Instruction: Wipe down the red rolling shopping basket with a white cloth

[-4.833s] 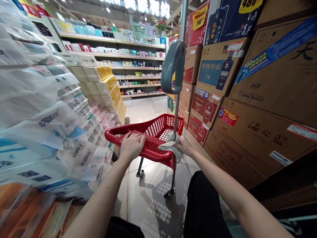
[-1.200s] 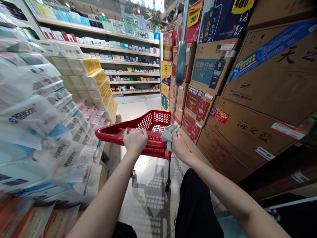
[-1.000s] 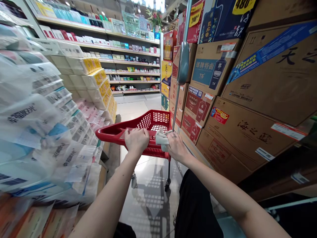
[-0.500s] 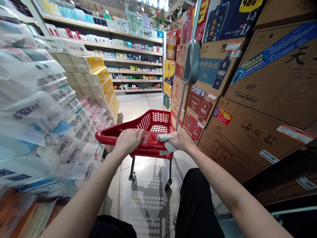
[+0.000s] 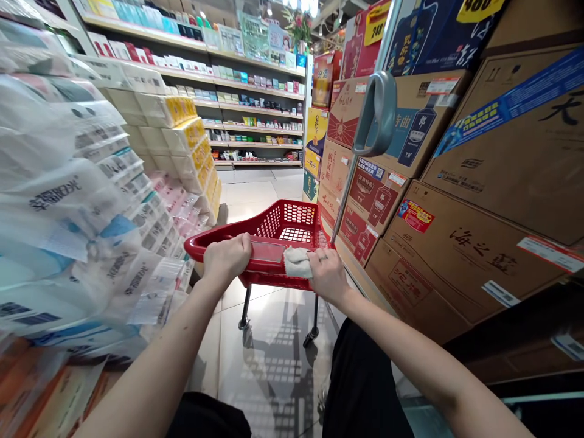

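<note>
A red plastic shopping cart (image 5: 298,213) with a perforated basket stands in front of me on dark legs with casters. My left hand (image 5: 228,255) is closed round the left part of its handle. A pale cloth (image 5: 297,263) lies wrapped over the right part of the handle, and my right hand (image 5: 327,274) grips it there, fingers curled over the top. Between the two hands a flat panel (image 5: 267,252) shows on the handle. A metal pole with a grey loop grip (image 5: 376,115) rises at the cart's right side.
Wrapped tissue packs (image 5: 68,201) are stacked close on the left, with yellow-ended packs (image 5: 182,140) beyond. Cardboard liquor cartons (image 5: 479,243) form a wall on the right. Shelves of small boxed goods (image 5: 255,94) stand at the far end of the tiled aisle (image 5: 260,185).
My left hand has slid a little left along the handle. The right hand has turned, its fingers now over the top, and the cloth lies flatter. The grey loop appears further right.
</note>
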`<action>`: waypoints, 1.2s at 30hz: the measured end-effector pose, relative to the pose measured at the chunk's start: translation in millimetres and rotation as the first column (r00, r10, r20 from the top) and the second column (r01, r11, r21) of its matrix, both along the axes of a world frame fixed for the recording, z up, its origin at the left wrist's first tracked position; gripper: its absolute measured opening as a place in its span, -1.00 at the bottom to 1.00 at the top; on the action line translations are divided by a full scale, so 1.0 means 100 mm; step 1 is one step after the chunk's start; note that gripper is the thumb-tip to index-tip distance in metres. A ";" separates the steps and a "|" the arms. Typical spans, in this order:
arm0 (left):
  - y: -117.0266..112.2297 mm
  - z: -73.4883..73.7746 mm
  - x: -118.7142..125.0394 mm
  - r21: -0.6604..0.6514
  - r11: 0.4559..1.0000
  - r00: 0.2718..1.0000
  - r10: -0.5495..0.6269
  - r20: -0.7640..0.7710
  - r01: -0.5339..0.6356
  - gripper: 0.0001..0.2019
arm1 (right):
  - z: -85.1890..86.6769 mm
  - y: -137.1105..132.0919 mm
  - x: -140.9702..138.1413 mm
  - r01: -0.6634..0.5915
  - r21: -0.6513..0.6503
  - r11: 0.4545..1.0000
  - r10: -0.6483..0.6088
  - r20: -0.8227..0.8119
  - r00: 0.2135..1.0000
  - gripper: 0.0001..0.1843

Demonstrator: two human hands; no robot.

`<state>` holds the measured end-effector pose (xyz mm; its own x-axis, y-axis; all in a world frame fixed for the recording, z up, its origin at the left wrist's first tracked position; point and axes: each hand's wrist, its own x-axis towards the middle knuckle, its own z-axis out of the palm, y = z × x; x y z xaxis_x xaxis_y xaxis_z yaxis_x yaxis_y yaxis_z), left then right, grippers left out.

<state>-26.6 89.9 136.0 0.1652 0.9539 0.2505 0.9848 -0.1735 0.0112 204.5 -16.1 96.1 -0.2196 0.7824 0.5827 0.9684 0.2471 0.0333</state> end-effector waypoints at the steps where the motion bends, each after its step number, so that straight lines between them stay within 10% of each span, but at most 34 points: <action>1: -0.01 0.00 0.00 0.006 1.000 1.000 -0.002 -0.002 0.002 -0.39 | 0.01 -0.02 -0.08 0.048 -0.009 0.999 -0.048 0.010 0.999 -0.70; 13: -0.25 -0.01 0.26 0.072 0.997 1.000 0.014 0.021 -0.016 -0.39 | 0.28 0.28 -0.01 0.230 -0.310 0.922 -0.262 -0.062 0.963 -0.64; 22: -0.39 0.01 0.39 0.073 0.994 0.995 0.075 0.066 -0.079 -0.41 | 0.22 0.16 -0.14 0.264 -0.124 0.956 -0.276 -0.094 0.956 -0.70; 29: -0.38 0.10 0.32 -0.116 0.993 0.998 -0.028 0.053 0.034 -0.38 | 0.43 0.35 0.02 0.258 -0.476 0.841 -0.305 -0.024 0.952 -0.57; 36: -0.13 0.22 0.24 -0.356 0.917 0.983 -0.168 0.069 0.181 -0.26 | 0.47 0.33 0.12 0.100 -0.410 0.907 -0.101 0.019 0.995 -0.45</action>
<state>-3.1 77.3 157.6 0.3345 0.9376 -0.0951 0.9369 -0.3200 0.1406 216.0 17.1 143.1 -0.1261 0.9703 0.2066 0.9888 0.1398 -0.0528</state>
